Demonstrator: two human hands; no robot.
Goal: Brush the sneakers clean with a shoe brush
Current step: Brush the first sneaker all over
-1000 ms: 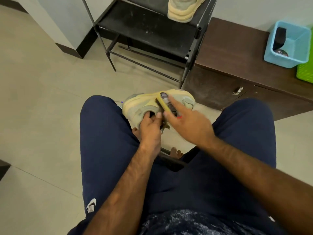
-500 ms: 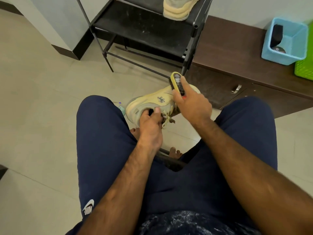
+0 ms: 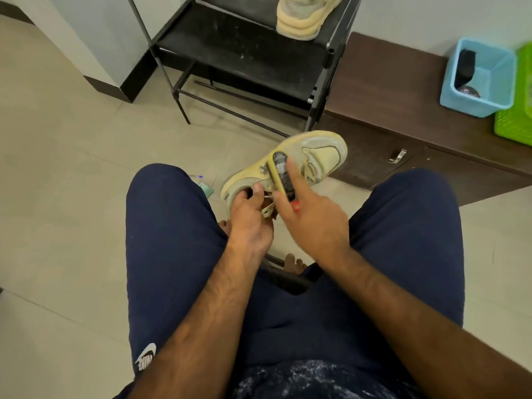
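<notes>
A pale yellow sneaker (image 3: 319,152) hangs in the air between my knees, toe pointing up and right. My left hand (image 3: 249,217) grips it at the heel opening, fingers tucked inside the collar. My right hand (image 3: 309,214) holds a yellow-edged shoe brush (image 3: 280,175) pressed flat against the sneaker's side, index finger stretched along the brush's back. The bristles are hidden against the shoe. A second matching sneaker (image 3: 305,15) stands on the black rack at the top.
The black metal shoe rack (image 3: 239,53) stands ahead. A low brown cabinet (image 3: 388,90) to the right carries a blue basket (image 3: 478,82) and a green basket (image 3: 515,122). A small green object (image 3: 205,189) lies on the tiled floor by my left knee.
The brush has come back down from the toe to the middle of the sneaker's side. The sneaker's toe has swung up and right. My left hand keeps its grip at the heel.
</notes>
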